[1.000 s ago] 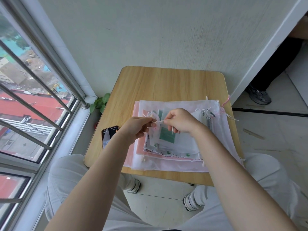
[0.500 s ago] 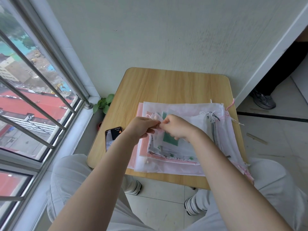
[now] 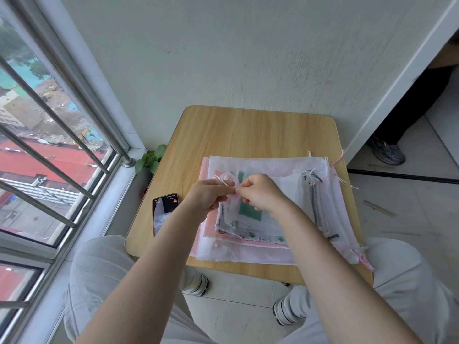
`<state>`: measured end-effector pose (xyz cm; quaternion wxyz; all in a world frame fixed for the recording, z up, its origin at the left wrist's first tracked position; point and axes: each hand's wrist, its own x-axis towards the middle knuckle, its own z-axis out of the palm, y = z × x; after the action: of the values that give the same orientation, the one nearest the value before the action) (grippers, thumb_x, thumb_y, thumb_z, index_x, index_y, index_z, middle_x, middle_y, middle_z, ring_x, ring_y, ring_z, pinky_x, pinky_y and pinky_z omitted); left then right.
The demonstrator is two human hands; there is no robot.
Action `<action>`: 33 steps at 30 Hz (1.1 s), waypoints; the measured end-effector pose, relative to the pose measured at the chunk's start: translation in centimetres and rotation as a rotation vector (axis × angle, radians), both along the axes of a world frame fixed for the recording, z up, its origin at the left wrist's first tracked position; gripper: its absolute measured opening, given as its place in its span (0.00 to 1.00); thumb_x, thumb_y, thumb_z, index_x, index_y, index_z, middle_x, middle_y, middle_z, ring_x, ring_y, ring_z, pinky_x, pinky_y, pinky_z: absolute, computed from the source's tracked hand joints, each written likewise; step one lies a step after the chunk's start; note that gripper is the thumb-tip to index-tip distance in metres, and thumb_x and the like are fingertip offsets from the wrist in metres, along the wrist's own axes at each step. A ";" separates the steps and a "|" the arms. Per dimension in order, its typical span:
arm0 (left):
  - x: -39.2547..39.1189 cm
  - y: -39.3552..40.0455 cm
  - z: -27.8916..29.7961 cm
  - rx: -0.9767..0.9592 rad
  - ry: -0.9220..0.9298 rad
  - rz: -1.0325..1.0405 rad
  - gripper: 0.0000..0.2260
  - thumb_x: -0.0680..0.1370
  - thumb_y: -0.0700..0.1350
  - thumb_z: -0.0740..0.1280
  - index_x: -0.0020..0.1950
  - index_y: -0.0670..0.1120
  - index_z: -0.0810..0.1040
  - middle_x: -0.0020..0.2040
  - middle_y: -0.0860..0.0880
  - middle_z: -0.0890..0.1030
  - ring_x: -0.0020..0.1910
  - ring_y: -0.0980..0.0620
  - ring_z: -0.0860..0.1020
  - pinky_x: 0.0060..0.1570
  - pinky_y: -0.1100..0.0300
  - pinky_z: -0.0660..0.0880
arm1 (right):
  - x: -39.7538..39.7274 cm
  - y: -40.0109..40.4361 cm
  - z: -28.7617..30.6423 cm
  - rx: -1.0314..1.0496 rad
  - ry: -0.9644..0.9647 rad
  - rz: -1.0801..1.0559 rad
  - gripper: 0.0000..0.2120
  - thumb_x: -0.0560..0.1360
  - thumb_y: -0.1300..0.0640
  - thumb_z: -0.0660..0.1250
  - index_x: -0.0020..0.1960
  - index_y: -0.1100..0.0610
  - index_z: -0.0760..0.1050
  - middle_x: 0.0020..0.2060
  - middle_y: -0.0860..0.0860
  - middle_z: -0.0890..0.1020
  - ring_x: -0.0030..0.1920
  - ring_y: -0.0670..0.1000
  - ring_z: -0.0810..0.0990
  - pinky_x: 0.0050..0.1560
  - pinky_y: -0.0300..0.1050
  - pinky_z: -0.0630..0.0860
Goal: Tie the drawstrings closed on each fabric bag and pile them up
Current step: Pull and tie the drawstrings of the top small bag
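Observation:
A flat pile of thin fabric bags (image 3: 263, 249), white and pink, lies on the small wooden table (image 3: 248, 130). On top rests a small translucent bag with a green patch (image 3: 249, 213). Its white drawstring (image 3: 221, 180) loops up at the left end. My left hand (image 3: 208, 197) and my right hand (image 3: 260, 192) meet fingertip to fingertip over that end, both pinching the drawstring. Further bags with knotted white strings (image 3: 308, 173) and a pink cord (image 3: 337, 160) lie at the right of the pile.
A phone (image 3: 164, 212) lies on the table's left edge, screen lit. A small green plant (image 3: 151, 158) sits by the window sill. A barred window (image 3: 49, 155) fills the left. Another person's dark shoe (image 3: 387, 152) stands on the floor at the right.
My hands, held slightly apart with the string taut between them a second ago, have come together over the bag's left end. The view has tilted a little.

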<state>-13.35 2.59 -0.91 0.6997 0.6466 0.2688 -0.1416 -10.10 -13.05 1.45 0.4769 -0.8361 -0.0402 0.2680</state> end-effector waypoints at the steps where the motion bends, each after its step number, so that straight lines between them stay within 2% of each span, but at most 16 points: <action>1: 0.0 -0.1 0.1 0.007 -0.003 0.001 0.08 0.71 0.33 0.73 0.49 0.34 0.82 0.43 0.50 0.83 0.31 0.55 0.73 0.28 0.65 0.64 | 0.0 -0.1 0.0 -0.005 -0.004 0.011 0.07 0.76 0.58 0.66 0.41 0.60 0.77 0.34 0.55 0.76 0.30 0.50 0.69 0.29 0.39 0.66; 3: -0.1 -0.2 0.3 0.044 -0.015 -0.012 0.04 0.71 0.33 0.73 0.44 0.38 0.82 0.42 0.50 0.82 0.30 0.54 0.71 0.28 0.65 0.64 | 0.1 -0.3 -0.1 -0.037 -0.025 0.046 0.09 0.75 0.56 0.67 0.40 0.61 0.78 0.34 0.54 0.78 0.31 0.50 0.73 0.32 0.40 0.69; 5: -0.2 -0.3 0.7 0.153 -0.035 -0.058 0.05 0.71 0.34 0.72 0.46 0.41 0.83 0.38 0.49 0.80 0.32 0.54 0.71 0.31 0.64 0.66 | 0.3 -0.4 -0.5 -0.060 -0.133 0.028 0.10 0.74 0.57 0.67 0.42 0.64 0.79 0.36 0.53 0.80 0.36 0.51 0.78 0.39 0.43 0.73; 8: -0.3 -0.6 1.1 0.333 -0.123 -0.152 0.10 0.72 0.35 0.72 0.51 0.43 0.81 0.39 0.49 0.79 0.37 0.54 0.75 0.38 0.64 0.71 | 0.6 -0.1 -0.7 0.074 -0.293 -0.109 0.03 0.75 0.59 0.68 0.46 0.55 0.80 0.43 0.48 0.83 0.45 0.46 0.80 0.47 0.38 0.76; 10: -0.3 -0.7 1.1 0.412 -0.195 -0.175 0.10 0.71 0.36 0.72 0.51 0.44 0.78 0.40 0.49 0.81 0.38 0.53 0.77 0.40 0.63 0.73 | 0.8 0.5 -1.0 0.144 -0.264 -0.096 0.04 0.75 0.61 0.68 0.46 0.52 0.78 0.43 0.48 0.83 0.46 0.47 0.81 0.48 0.38 0.76; 12: -0.5 -0.7 0.9 0.497 -0.239 -0.202 0.11 0.71 0.38 0.72 0.50 0.46 0.76 0.41 0.50 0.83 0.38 0.52 0.78 0.41 0.59 0.75 | 0.9 1.0 -1.4 0.129 -0.197 -0.052 0.06 0.75 0.61 0.69 0.45 0.51 0.76 0.42 0.50 0.84 0.46 0.49 0.83 0.49 0.42 0.78; 15: -0.7 -0.5 0.2 0.564 -0.304 -0.227 0.11 0.70 0.38 0.72 0.48 0.46 0.75 0.40 0.50 0.84 0.42 0.50 0.82 0.47 0.52 0.79 | 1.0 1.2 -1.7 0.077 -0.156 -0.033 0.05 0.75 0.62 0.69 0.45 0.53 0.76 0.41 0.50 0.84 0.44 0.50 0.83 0.46 0.41 0.77; 18: -1.0 -0.4 -0.4 0.620 -0.385 -0.210 0.09 0.70 0.37 0.73 0.45 0.47 0.75 0.40 0.50 0.83 0.42 0.54 0.82 0.47 0.52 0.80 | 1.0 0.9 -1.7 0.034 -0.123 -0.004 0.05 0.75 0.62 0.69 0.44 0.53 0.76 0.41 0.50 0.83 0.42 0.49 0.82 0.41 0.38 0.74; 21: -1.1 -0.4 -0.9 0.726 -0.451 -0.207 0.08 0.71 0.37 0.73 0.42 0.47 0.76 0.38 0.53 0.82 0.39 0.59 0.81 0.42 0.59 0.79 | 1.0 0.8 -2.2 0.011 -0.083 0.012 0.07 0.75 0.62 0.69 0.41 0.53 0.76 0.40 0.52 0.83 0.43 0.52 0.82 0.48 0.44 0.78; 23: -1.1 -0.4 -1.4 0.791 -0.534 -0.186 0.06 0.71 0.37 0.73 0.40 0.45 0.76 0.37 0.53 0.82 0.38 0.55 0.82 0.41 0.56 0.79 | 1.0 0.9 -2.5 0.017 -0.056 0.001 0.07 0.74 0.64 0.69 0.41 0.54 0.76 0.39 0.54 0.84 0.39 0.51 0.81 0.50 0.47 0.78; 25: -1.1 -0.5 -1.9 0.854 -0.603 -0.150 0.06 0.72 0.37 0.73 0.40 0.43 0.77 0.36 0.50 0.82 0.38 0.51 0.82 0.41 0.53 0.79 | 1.1 1.0 -2.7 0.047 -0.039 -0.031 0.05 0.74 0.64 0.69 0.42 0.56 0.78 0.37 0.54 0.84 0.34 0.49 0.79 0.46 0.45 0.78; 27: -1.2 -0.7 -2.1 0.919 -0.643 -0.106 0.05 0.73 0.38 0.73 0.41 0.43 0.78 0.37 0.50 0.83 0.38 0.51 0.82 0.40 0.55 0.79 | 1.1 1.0 -2.6 0.072 -0.019 -0.068 0.01 0.73 0.63 0.70 0.44 0.59 0.80 0.39 0.55 0.85 0.32 0.47 0.78 0.41 0.40 0.75; 29: -1.3 -0.8 -2.1 0.956 -0.687 -0.064 0.04 0.72 0.38 0.74 0.43 0.42 0.80 0.38 0.50 0.84 0.38 0.53 0.82 0.39 0.58 0.78 | 1.2 1.0 -2.6 0.093 0.007 -0.099 0.02 0.73 0.61 0.72 0.45 0.59 0.81 0.41 0.55 0.86 0.32 0.46 0.77 0.37 0.37 0.71; 33: -1.4 -0.6 -2.2 0.950 -0.735 -0.027 0.07 0.71 0.34 0.73 0.41 0.44 0.81 0.37 0.58 0.81 0.39 0.58 0.80 0.38 0.65 0.76 | 1.2 0.8 -2.9 0.208 0.099 -0.157 0.01 0.74 0.61 0.72 0.45 0.57 0.81 0.42 0.55 0.86 0.35 0.48 0.77 0.36 0.39 0.71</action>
<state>-14.75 2.02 -3.13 0.3795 0.8985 0.0348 0.2180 -8.86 -12.30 -1.48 0.5822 -0.7683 0.0215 0.2652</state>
